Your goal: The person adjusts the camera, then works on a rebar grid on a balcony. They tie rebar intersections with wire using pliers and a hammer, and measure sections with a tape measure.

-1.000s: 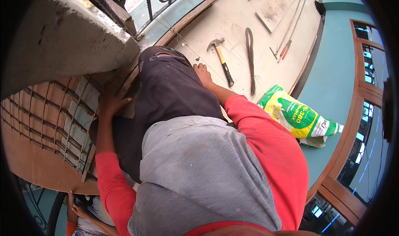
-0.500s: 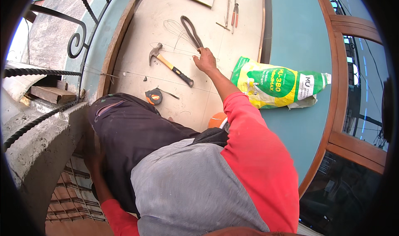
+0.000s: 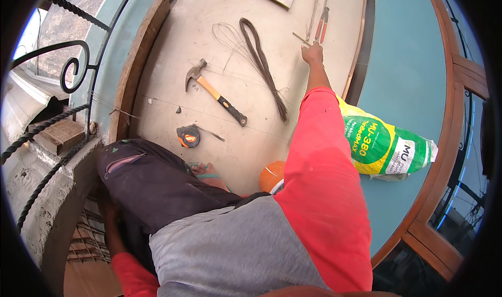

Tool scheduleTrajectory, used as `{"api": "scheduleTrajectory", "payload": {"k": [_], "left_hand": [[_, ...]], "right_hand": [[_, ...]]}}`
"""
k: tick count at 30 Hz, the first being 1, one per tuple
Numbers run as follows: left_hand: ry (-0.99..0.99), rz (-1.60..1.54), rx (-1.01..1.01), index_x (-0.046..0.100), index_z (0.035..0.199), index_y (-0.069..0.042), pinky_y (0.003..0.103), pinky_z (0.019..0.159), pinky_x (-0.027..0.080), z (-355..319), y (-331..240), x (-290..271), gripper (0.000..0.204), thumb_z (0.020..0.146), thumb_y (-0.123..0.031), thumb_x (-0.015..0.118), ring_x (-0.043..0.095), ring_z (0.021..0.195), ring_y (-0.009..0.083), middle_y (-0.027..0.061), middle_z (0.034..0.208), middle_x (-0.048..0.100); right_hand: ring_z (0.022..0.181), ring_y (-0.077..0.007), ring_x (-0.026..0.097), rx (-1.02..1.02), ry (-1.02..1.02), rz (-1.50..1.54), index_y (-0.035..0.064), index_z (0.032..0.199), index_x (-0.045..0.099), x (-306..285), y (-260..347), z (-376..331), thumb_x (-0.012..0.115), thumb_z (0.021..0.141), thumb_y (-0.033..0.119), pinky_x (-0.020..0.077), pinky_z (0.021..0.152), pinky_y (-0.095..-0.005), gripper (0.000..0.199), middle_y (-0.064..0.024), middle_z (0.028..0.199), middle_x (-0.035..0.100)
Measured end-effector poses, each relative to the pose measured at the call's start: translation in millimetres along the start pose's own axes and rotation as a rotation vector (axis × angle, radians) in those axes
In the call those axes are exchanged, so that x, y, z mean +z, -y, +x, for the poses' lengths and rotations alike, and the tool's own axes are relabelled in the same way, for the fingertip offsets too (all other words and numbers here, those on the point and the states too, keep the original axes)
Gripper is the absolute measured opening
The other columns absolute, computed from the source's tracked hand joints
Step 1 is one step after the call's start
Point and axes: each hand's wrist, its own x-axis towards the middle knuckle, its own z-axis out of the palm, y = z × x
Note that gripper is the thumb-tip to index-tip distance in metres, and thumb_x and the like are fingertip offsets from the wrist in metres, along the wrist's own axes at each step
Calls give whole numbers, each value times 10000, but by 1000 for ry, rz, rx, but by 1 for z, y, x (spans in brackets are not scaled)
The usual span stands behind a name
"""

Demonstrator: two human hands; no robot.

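My right hand [image 3: 312, 53] reaches forward to the ends of the red handles of a pair of pincers [image 3: 322, 28]. Its thumb and fingers look apart, though the view is foreshortened. A thin metal bar [image 3: 301, 39] lies just beside the fingertips. Left of that arm is a folded bundle of dark tie wire [image 3: 260, 62], with loose thin loops [image 3: 226, 35] spreading from it. My left hand [image 3: 108, 213] hangs low beside my knee, near the concrete ledge; shadow and my trouser leg hide its fingers. A claw hammer [image 3: 215, 93] and an orange-black tape measure [image 3: 188, 136] lie on the floor.
At right a green, yellow and white bag [image 3: 379, 145] lies near the wood-framed glass [image 3: 439, 208]. An orange rounded object [image 3: 272, 177] sits by my body. On the left are a wooden board [image 3: 137, 62], a twisted metal railing [image 3: 47, 127] and the rough concrete ledge [image 3: 49, 208].
My right hand has moved forward and right, from the wire bundle to the pincers. The whole bundle now shows on the floor. The view has shifted, and my foot has come into sight.
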Motion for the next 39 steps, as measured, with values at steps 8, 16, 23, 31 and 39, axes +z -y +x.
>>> {"api": "scheduleTrajectory", "payload": {"k": [8,16,23,31,39], "left_hand": [[-4,-254,-25,399,1497,-17,438,1126,375,-9,27,2,732,907,-371,647,445,1396,369,224,1519,438],[26,-315,-57,457,1434,-17,458,1092,410,7,-13,-21,764,828,-393,730,485,1336,399,241,1444,487],[92,-77,-189,286,1565,-9,430,1248,230,-21,-6,-22,1095,736,-495,811,236,1519,397,269,1618,271],[-8,-41,-108,364,1466,66,464,1157,371,-3,-26,-44,1081,654,-434,872,430,1367,468,343,1456,434],[-83,-7,-122,582,1342,-30,470,1095,429,5,-10,4,837,622,-337,881,518,1297,402,215,1397,548]], "right_hand": [[1435,-378,413,-45,86,-98,99,1586,258,14,-14,67,809,843,310,414,1155,-471,949,-196,1629,253],[1478,-370,346,-335,140,-269,129,1601,270,24,-62,122,930,655,450,361,1199,-443,1197,-259,1614,283],[1422,-413,420,-414,265,-373,-103,1501,359,32,-41,134,944,639,435,382,1171,-423,1172,-324,1508,427],[1194,-404,625,-429,166,-526,33,1365,619,38,-77,147,626,872,567,483,1016,-452,727,-214,1306,660],[752,-247,650,-47,79,-286,117,870,696,26,-103,150,566,920,455,563,759,-468,366,-92,769,642]]}}
